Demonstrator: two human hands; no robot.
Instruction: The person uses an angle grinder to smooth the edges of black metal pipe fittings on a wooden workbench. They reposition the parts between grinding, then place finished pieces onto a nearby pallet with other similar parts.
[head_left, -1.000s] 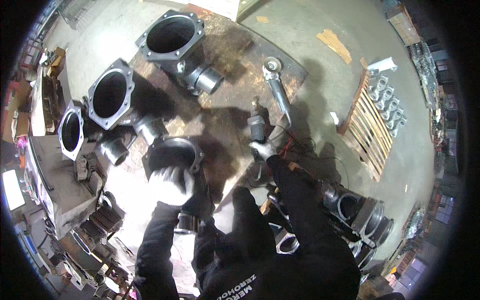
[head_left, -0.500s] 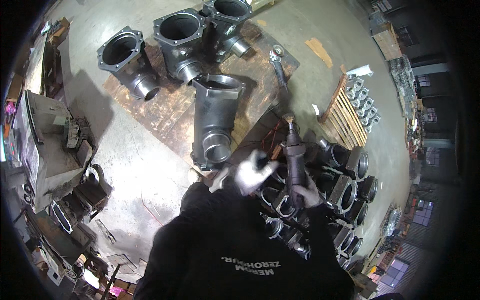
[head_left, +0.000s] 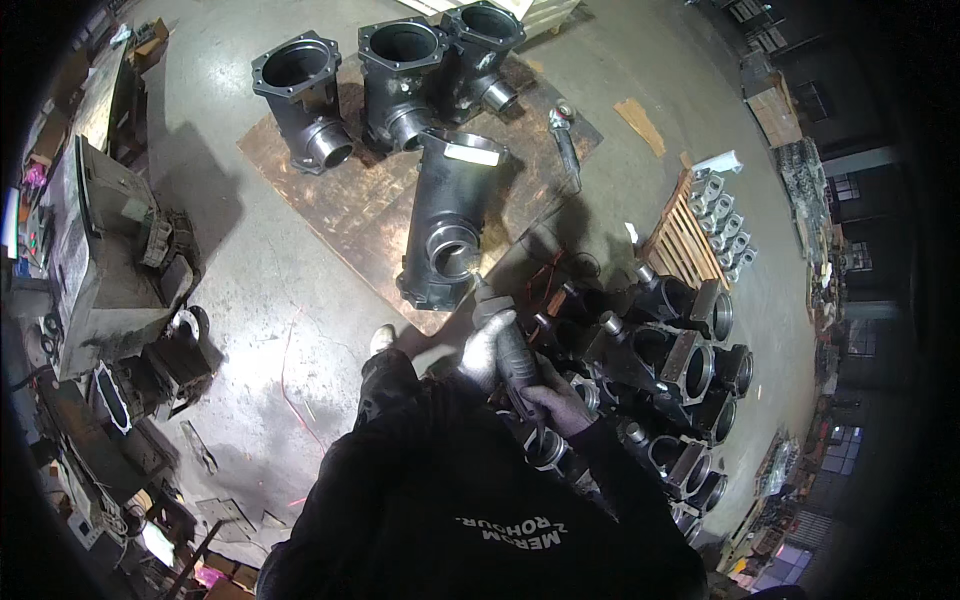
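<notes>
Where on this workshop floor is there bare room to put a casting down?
Bare concrete floor lies between the grey machine and the brown sheet. More lies beyond the wooden pallet. It is crowded right of the hand tool, where dark castings pack together.

The grinder [head_left: 510, 350] is half buried under both gloved hands, its tip too small to make out. Lower frame, the dark jacket [head_left: 470, 510] hides the forearms; far-right shelving blurs into shadow.
</notes>
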